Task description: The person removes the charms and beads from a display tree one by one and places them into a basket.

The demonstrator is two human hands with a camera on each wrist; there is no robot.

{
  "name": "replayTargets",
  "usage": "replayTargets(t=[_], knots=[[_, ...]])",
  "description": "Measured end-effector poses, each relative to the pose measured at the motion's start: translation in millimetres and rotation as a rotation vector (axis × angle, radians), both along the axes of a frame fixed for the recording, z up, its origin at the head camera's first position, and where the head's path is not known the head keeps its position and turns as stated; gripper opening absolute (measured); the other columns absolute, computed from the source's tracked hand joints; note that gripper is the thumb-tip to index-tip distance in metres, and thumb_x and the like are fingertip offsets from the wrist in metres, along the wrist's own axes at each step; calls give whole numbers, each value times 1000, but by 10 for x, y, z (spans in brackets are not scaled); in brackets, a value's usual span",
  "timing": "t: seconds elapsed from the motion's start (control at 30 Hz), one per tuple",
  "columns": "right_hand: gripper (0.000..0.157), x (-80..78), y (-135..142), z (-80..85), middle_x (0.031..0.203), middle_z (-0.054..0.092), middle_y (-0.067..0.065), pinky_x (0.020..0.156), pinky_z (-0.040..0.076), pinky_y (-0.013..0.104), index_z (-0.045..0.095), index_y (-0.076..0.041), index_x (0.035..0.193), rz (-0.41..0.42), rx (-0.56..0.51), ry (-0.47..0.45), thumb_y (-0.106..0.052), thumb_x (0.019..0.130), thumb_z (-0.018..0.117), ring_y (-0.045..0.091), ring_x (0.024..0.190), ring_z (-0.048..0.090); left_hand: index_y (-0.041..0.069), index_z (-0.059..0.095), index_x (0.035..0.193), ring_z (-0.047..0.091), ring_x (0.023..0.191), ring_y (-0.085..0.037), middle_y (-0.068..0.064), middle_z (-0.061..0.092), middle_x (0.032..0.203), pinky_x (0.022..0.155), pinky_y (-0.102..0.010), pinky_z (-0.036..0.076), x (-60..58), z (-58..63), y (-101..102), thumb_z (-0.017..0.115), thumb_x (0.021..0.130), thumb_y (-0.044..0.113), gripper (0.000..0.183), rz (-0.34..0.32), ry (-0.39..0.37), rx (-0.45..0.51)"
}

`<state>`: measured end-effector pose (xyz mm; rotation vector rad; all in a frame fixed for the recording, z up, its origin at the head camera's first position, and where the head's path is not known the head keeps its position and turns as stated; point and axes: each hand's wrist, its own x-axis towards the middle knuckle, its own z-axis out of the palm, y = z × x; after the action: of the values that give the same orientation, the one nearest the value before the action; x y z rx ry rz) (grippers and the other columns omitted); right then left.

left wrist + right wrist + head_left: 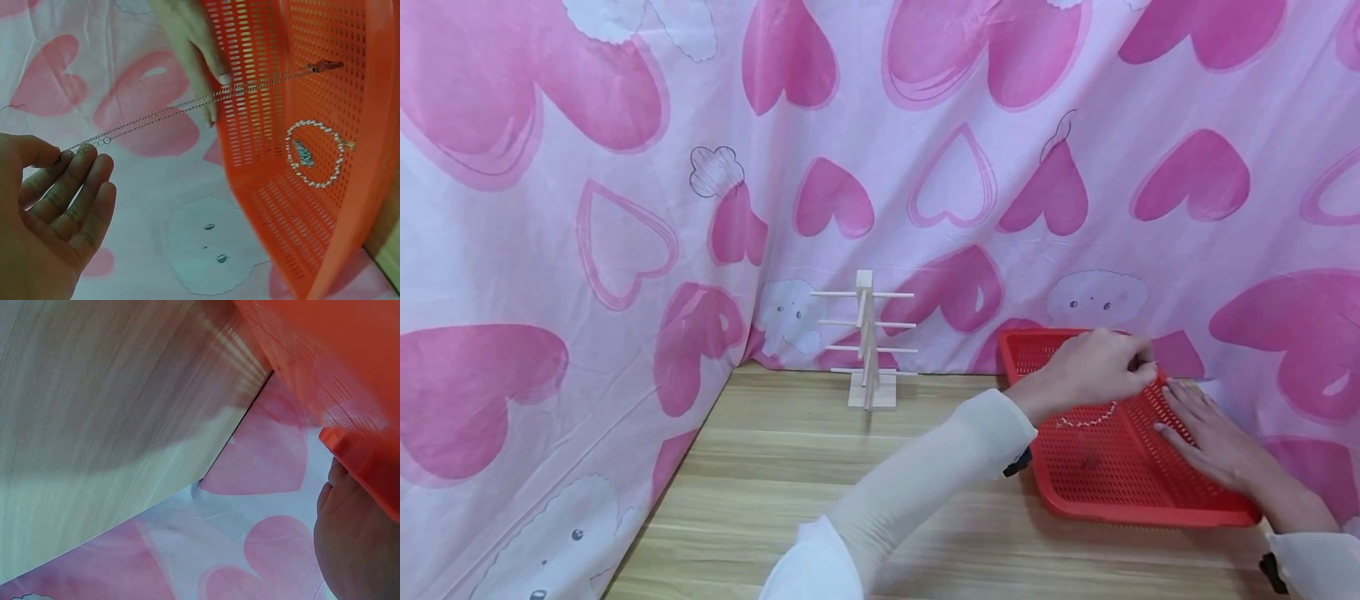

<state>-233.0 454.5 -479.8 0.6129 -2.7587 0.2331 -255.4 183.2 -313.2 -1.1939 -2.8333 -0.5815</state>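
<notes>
In the left wrist view my left hand (59,206) pinches the end of a thin chain necklace (169,111) between thumb and forefinger, other fingers loosely bent. The doubled chain runs to a small dark pendant (328,65) over the red plastic basket (1150,515). Inside the basket lies a white beaded bracelet (320,185), with a small blue-green piece (302,153) within its loop. From the head view, my left hand (1093,371) is above the basket's far part. My right hand (1213,442) rests on its right rim, fingers extended.
A wooden rack (870,350) with several thin crossbars stands on the wooden table (760,467), left of the basket. Pink heart-print cloth (955,175) hangs behind and along both sides.
</notes>
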Motion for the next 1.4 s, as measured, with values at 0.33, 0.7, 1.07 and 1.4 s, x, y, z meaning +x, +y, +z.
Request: replayTargets(t=[0.33, 0.7, 1.07, 1.4], knots=[[74, 3, 3, 0, 165, 4, 19, 117, -23, 21, 12, -4, 157, -10, -2, -19, -28, 100, 53, 14, 152, -17, 38, 66, 105, 53, 68, 3, 20, 60, 77, 62, -8, 43, -14, -208, 127, 58, 97, 39, 11, 18, -83, -68], [72, 3, 5, -19, 163, 11, 25, 120, -20, 29, 17, 0, 155, -12, -32, -34, -27, 100, 54, 21, 153, -14, 37, 63, 93, 52, 66, 2, 14, 57, 71, 60, -10, 42, 4, -415, 227, 60, 97, 38, 5, 39, -115, -130], [72, 0, -7, -11, 161, 16, 26, 115, -23, 21, 19, -1, 155, -24, -32, -16, -26, 99, 55, 19, 153, -13, 35, 61, 84, 52, 65, 2, 15, 57, 69, 62, -12, 44, 1, -711, 267, 62, 95, 40, 12, 57, -119, -196], [70, 4, -1, -20, 163, 12, 23, 117, -22, 21, 19, -1, 155, -17, -39, -14, -26, 100, 54, 27, 154, -7, 33, 60, 77, 52, 63, 2, 16, 57, 66, 60, -12, 44, 35, -965, 261, 63, 94, 40, 18, 70, -143, -200]])
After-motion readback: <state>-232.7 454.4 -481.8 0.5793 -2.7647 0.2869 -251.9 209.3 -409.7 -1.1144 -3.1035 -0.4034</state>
